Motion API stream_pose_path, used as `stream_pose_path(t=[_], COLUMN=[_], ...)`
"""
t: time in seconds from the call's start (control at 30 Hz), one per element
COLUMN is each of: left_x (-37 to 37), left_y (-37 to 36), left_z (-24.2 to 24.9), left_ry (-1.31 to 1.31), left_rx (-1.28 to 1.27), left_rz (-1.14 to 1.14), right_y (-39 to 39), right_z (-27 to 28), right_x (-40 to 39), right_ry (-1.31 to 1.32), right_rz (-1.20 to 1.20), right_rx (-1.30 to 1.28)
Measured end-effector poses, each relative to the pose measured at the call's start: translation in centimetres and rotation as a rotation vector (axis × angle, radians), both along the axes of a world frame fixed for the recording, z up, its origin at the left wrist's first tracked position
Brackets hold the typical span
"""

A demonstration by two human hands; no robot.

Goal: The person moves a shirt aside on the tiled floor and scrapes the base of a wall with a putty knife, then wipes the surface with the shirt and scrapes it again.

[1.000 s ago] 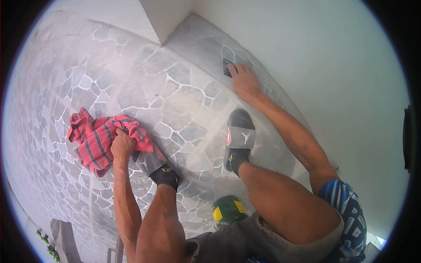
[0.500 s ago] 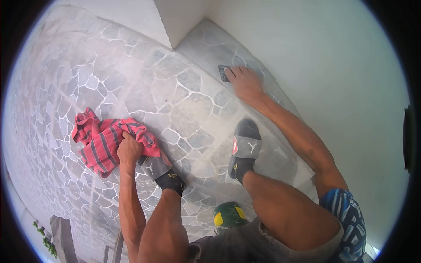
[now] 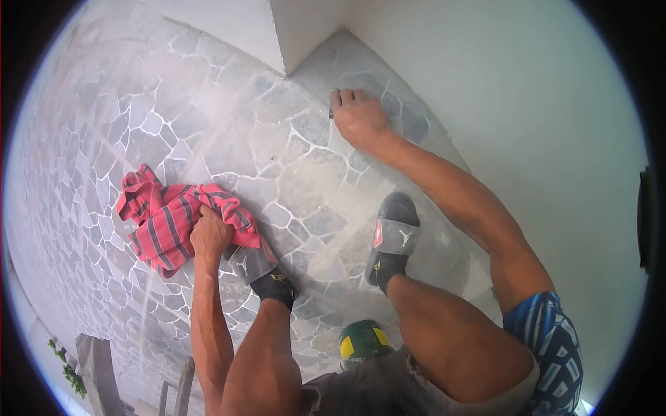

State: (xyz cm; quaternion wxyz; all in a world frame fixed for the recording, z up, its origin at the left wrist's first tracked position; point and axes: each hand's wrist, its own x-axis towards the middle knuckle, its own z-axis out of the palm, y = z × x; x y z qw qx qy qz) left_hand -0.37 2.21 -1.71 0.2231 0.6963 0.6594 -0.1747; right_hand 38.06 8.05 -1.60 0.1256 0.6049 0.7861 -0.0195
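Observation:
My left hand point(image 3: 211, 232) is closed on a red cloth point(image 3: 161, 222) with dark stripes, bunched up over the stone floor beside my left foot. Out ahead on the right, my right hand point(image 3: 359, 118) bends its fingers over a dark, flat pad point(image 3: 331, 114). Only a small edge of this pad shows, at the left of the fingers; the palm hides the rest. Beneath the right hand lies the stone-patterned floor point(image 3: 312, 180), grey with pale joints and a dusty film.
A white wall point(image 3: 527, 139) rises on the right, and a wall corner point(image 3: 286, 73) juts out ahead. My sandaled feet point(image 3: 397, 229) stand on the floor. Behind them is a green and yellow bucket point(image 3: 364, 341). Wooden pieces point(image 3: 100, 371) stand at the lower left.
My right hand has slid left with the dark pad, which is now mostly covered by it. The left hand keeps its hold on the cloth, and the view has shifted slightly.

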Motion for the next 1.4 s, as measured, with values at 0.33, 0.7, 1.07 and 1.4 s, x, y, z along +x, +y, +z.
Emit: stream_pose_path(t=[0.33,0.7,1.07,1.4], left_x=[-0.3,-0.6,-0.6,-0.7], left_y=[-0.1,0.1,-0.1,-0.2], left_z=[-0.2,-0.6,-0.5,-0.2], left_ry=[0.0,-0.028,-0.013,-0.049], left_rx=[0.016,0.033,0.027,0.046], left_rz=[-0.032,-0.012,-0.022,-0.031], right_y=[0.4,0.8,2.4,3.7], right_z=[-0.7,-0.9,-2.0,0.0], right_x=[-0.8,-1.5,0.3,1.5], right_ry=[-0.042,-0.066,-0.057,-0.069], right_rz=[0.06,0.034,-0.039,0.034], right_rx=[0.07,0.061,0.262,0.144])
